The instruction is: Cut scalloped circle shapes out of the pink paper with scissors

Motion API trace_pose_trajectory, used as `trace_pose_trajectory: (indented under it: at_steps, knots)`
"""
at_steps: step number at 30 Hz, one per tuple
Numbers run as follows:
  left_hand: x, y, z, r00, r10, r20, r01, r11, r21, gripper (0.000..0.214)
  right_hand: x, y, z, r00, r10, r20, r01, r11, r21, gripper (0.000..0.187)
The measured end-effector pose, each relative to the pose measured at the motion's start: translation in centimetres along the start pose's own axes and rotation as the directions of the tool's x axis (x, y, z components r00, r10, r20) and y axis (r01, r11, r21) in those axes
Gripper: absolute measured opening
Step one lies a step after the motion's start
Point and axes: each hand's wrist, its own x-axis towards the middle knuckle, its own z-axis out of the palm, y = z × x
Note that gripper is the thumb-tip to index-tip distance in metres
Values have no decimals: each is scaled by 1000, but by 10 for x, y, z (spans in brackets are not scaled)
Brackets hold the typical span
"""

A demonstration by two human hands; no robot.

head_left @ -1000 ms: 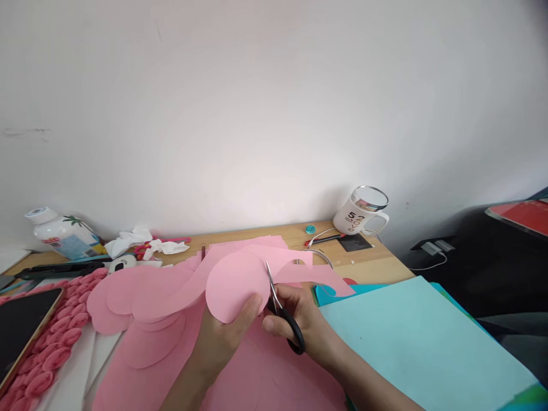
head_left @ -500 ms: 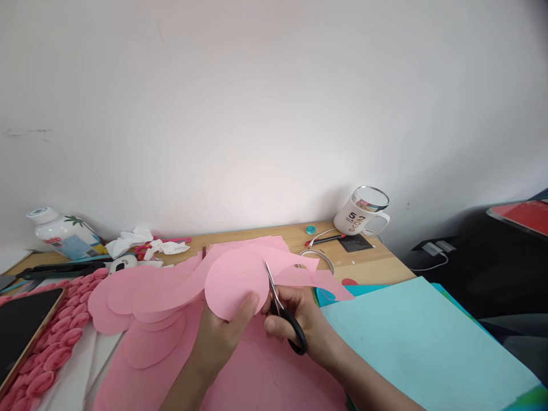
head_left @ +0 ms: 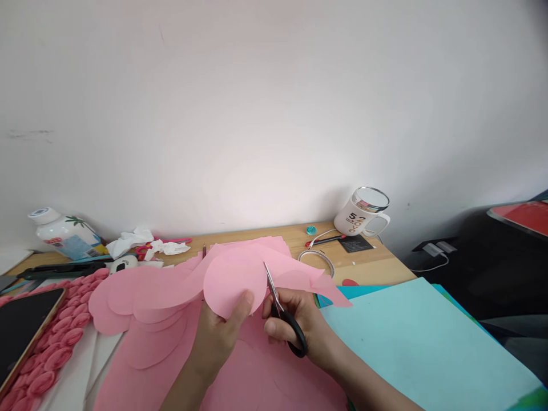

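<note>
My left hand (head_left: 220, 334) pinches a round piece of pink paper (head_left: 233, 282), thumb on its face and fingers behind it. In my right hand (head_left: 299, 319) are scissors (head_left: 295, 334) with black handles, their blades pointing up along the right edge of the circle. A curling strip of pink paper (head_left: 295, 271) trails from behind the circle to the right of the blades. Below and to the left lie several cut pink paper circles (head_left: 154, 342) on larger pink sheets (head_left: 244, 377). The fingers behind the paper are hidden.
Light blue sheets (head_left: 398, 337) lie to the right. Along the wall stand a white mug (head_left: 355, 217) and a tilted white bottle (head_left: 66, 231). A coiled cable (head_left: 327, 262), crumpled tissues (head_left: 128, 242), a phone (head_left: 25, 325) and a pink rosette mat (head_left: 57, 357) surround the paper.
The pink strip right of the blades has shifted and drooped slightly. The circle has moved a little left in my left hand; both hands stay almost in place.
</note>
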Motion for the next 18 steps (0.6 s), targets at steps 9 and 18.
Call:
trace_pose_trajectory:
  at_steps: [9, 18]
  knots:
    - [-1, 4, 4, 998, 2, -61, -3, 1000, -26, 28, 1, 2, 4, 999, 41, 8, -41, 999, 29, 37]
    - [-4, 13, 3, 997, -27, 66, 25, 999, 42, 21, 0, -2, 1, 1000, -14, -6, 14, 998, 57, 36]
